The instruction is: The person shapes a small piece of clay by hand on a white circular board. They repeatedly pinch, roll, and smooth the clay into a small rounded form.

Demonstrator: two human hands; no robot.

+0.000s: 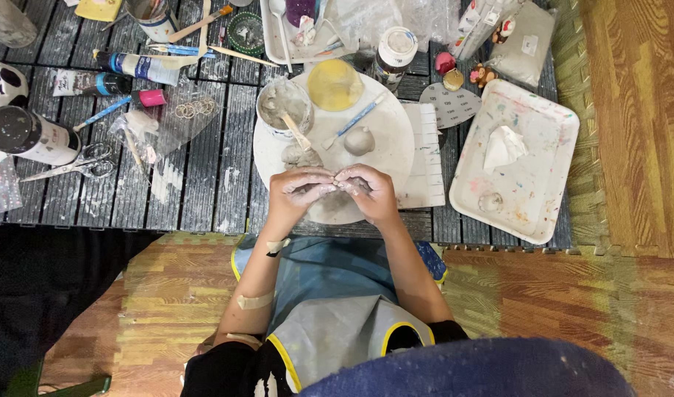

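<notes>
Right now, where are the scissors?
In the head view, the scissors lie on the dark slatted mat at the left, below the black-lidded paint jar, well left of the left hand.

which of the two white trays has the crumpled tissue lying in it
The paint-speckled white tray right of the round board; the crumpled tissue lies in it. The other tray, at the top edge, holds a spoon.

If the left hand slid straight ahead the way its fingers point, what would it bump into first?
The left hand points sideways at the right hand, so it would meet those fingertips almost at once; they already seem to touch around a small grey clay lump, though depth is unclear.
</notes>
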